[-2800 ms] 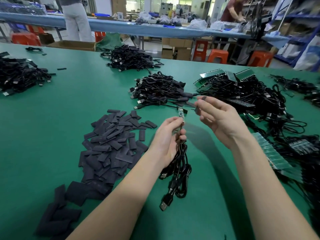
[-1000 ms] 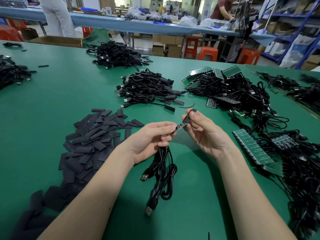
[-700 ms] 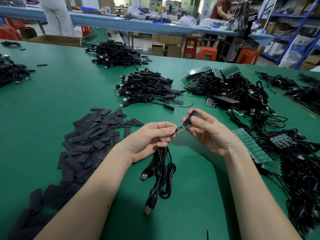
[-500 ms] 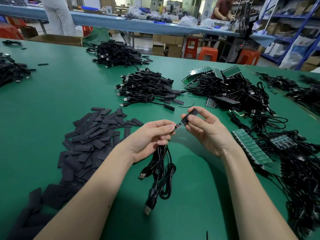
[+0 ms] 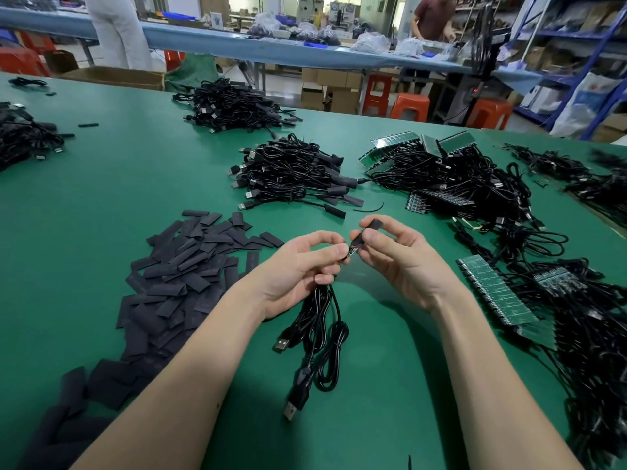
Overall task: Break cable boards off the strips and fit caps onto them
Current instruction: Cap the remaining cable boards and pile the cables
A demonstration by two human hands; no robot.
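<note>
My left hand pinches a small cable board at its fingertips, and two black USB cables hang from that hand down to the green table. My right hand pinches a black cap sleeve between thumb and fingers. The sleeve sits over the far end of the board, and only a short piece of board shows between the two hands. A green strip of boards lies on the table to the right of my right hand.
A heap of flat black caps lies to the left. Capped cables are piled behind my hands, with more cable piles farther back. Tangled cables with board strips fill the right side. People stand at a far bench.
The cap in my right hand has slid further over the board toward my left hand, so less bare board shows. Both hands stayed at about the same place above the table.
</note>
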